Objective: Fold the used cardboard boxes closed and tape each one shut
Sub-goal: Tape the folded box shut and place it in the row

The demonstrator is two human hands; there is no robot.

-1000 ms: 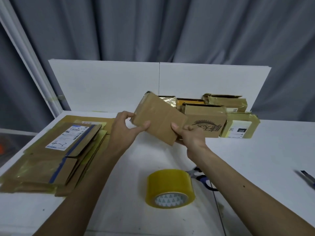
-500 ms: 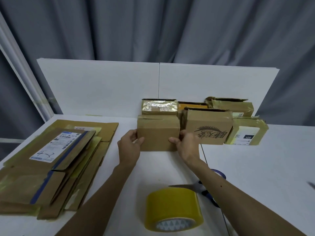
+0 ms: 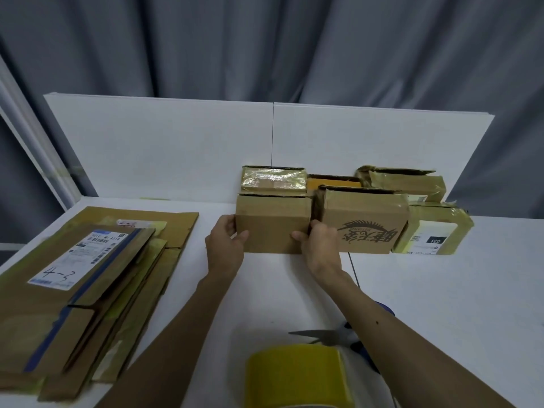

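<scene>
Meanwhile both hands' fingers (image 3: 240, 235) clasp a plain box (image 3: 272, 223) on the white table (image 3: 441, 290) before grey curtains (image 3: 265, 45).

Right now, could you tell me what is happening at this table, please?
A person is sorting used cardboard boxes. The left hand and right hand grip the sides of a plain cardboard box standing on the white table, in the row beside a box with a printed logo. Flattened cardboard lies at left; the yellow tape roll and scissors lie unused nearby.

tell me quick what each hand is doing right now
Left hand: gripping the plain box at its left side.
Right hand: gripping the same box at its right side.
</scene>
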